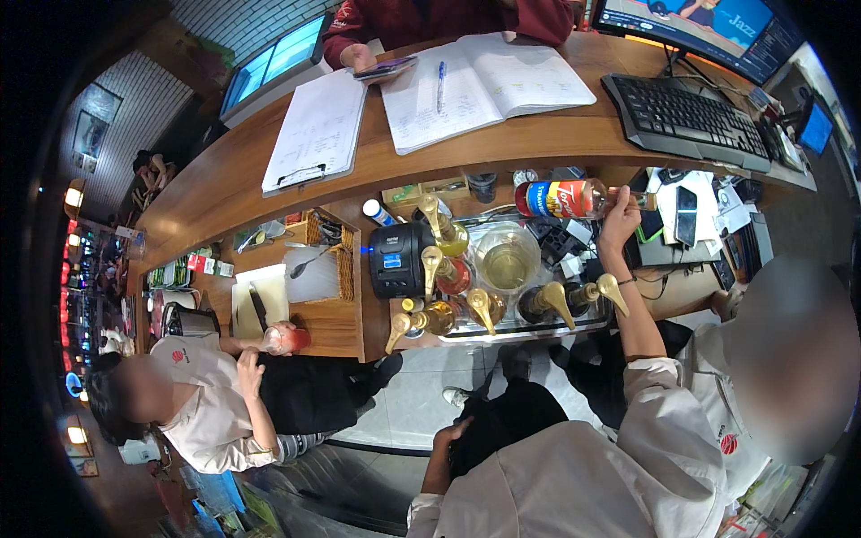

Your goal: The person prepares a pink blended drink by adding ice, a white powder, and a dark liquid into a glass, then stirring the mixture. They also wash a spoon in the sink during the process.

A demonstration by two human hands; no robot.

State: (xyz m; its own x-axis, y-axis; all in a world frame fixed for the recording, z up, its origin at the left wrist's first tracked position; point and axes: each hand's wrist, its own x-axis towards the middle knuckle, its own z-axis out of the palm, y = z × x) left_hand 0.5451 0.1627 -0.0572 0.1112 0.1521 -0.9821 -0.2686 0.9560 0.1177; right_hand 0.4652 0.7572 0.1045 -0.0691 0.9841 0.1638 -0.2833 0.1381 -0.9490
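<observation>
My right hand (620, 218) grips the neck of a Torani syrup bottle (562, 199), tilted nearly flat in the picture. Below the bottle, a clear round container (508, 259) with pale yellowish contents stands on a metal-edged tray (464, 336). Several syrup bottles with gold pump tops surround it, among them one with red liquid (456, 277) and a yellow-green one (454, 241). Low at my side, my left hand (449, 437) rests against dark cloth (511, 417); its fingers are partly hidden and nothing shows in it.
A black printer (400, 259) adjoins the pumps. Above, the wooden counter (235, 158) bears an open notebook (498, 87), a clipboard (316, 128) and a keyboard (686, 118). One co-worker (215, 410) holds a glass (277, 339) near a knife (257, 306); another (740, 403) stands close right.
</observation>
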